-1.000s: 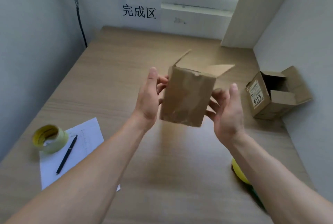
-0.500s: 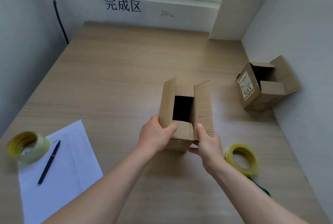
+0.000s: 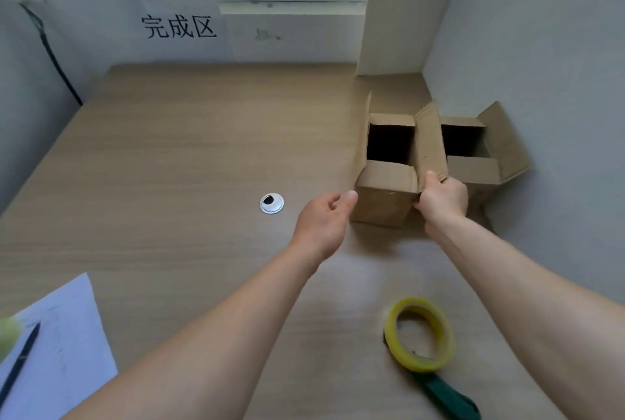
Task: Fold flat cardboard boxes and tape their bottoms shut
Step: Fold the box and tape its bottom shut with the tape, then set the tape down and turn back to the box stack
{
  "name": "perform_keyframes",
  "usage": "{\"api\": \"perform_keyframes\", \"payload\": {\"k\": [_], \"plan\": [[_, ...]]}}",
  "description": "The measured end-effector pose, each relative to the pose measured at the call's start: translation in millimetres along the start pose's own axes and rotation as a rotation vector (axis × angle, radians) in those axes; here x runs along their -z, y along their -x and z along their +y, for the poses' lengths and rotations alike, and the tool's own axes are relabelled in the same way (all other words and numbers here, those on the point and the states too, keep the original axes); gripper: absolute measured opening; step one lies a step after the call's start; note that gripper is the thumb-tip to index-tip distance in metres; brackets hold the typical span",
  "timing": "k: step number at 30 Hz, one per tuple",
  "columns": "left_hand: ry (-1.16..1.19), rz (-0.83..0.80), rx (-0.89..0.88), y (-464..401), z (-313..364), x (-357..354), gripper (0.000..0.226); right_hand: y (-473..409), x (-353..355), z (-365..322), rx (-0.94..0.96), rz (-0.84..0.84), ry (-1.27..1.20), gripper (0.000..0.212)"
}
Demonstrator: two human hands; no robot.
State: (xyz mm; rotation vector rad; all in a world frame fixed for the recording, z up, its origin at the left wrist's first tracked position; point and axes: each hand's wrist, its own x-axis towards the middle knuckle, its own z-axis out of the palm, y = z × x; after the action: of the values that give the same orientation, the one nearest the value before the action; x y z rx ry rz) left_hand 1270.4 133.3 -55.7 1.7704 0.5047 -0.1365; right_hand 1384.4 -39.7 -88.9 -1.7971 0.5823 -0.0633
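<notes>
Now that the box (image 3: pixel 385 193) has gone from being held up in the air a second ago to sitting on the table (image 3: pixel 169 155) at center right of the frame, it looks like this one is basically done. It's standing open end up, flaps spread, parked right beside the other box (image 3: pixel 473 162) by the wall on the right, so I'd guess that corner is the finished pile. The right hand (image 3: pixel 443 198) has its fingers curled round the box's near right edge, thumb up against the right flap, so that grip is on. The left hand (image 3: pixel 324 220) has come off: half a second ago it was wrapped on the near left corner, now its fingers are loosely curled with nothing in them, thumb tip just about at the box's left edge. The tape roll (image 3: pixel 419 335) lies untouched at lower right. Can't see the bottom, so whether it's actually taped I can't tell.
</notes>
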Motion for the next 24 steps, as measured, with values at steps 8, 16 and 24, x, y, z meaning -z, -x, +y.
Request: {"api": "perform_keyframes", "payload": {"k": [8,16,24], "plan": [[-0.038,0.009,0.130,25,-56,-38,0.045,27,48,40,0.294,-0.065,0.114,0.019],[-0.071,-0.012,0.255,94,-125,-42,0.042,117,127,130,0.855,-0.784,1.066,0.051],[-0.014,0.110,0.178,169,-152,49,0.035,156,112,143,0.580,-0.424,1.355,0.039]]}}
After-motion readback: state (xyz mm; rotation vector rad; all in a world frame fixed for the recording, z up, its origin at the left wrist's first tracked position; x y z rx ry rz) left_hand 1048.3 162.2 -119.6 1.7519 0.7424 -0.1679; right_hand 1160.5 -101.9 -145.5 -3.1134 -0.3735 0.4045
